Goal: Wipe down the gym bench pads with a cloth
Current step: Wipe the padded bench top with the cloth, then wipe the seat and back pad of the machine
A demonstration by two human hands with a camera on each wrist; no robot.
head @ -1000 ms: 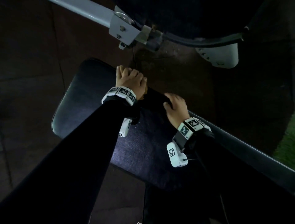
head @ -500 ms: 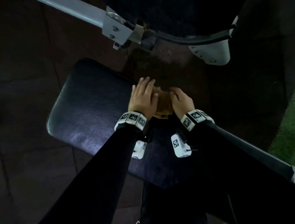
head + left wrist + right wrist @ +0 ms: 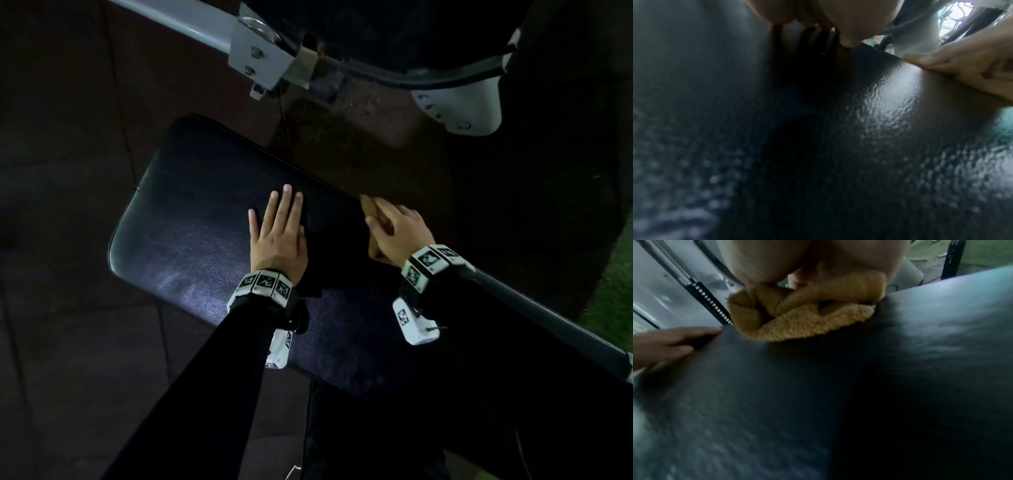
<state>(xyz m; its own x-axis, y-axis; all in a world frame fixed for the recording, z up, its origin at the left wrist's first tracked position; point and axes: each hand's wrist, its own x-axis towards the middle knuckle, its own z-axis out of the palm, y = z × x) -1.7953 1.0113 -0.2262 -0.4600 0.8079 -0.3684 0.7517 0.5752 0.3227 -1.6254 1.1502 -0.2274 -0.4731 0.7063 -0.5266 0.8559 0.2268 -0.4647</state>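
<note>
A black padded gym bench pad [image 3: 191, 240] runs across the middle of the head view. My left hand [image 3: 279, 233] lies flat on it, fingers straight and spread, holding nothing. My right hand [image 3: 394, 228] grips a bunched mustard-yellow cloth [image 3: 369, 207] at the pad's far edge. In the right wrist view the cloth [image 3: 803, 311] sits folded under my palm, against the pad [image 3: 818, 394]. The left hand's fingers [image 3: 674, 340] show at the left there. In the left wrist view the grained pad [image 3: 890, 113] fills the frame, with the right hand [image 3: 962, 65] at the upper right.
A grey metal frame bar with a bracket [image 3: 260, 58] crosses the top left. A white rounded machine part [image 3: 459, 106] sits at the upper right. Dark floor tiles [image 3: 61, 342] surround the bench. A grey bar [image 3: 548, 322] runs along the right; green turf [image 3: 613, 294] lies beyond.
Both hands were together at the pad's far edge; the left hand has since flattened onto the pad and the right hand has drawn away to the right with the cloth.
</note>
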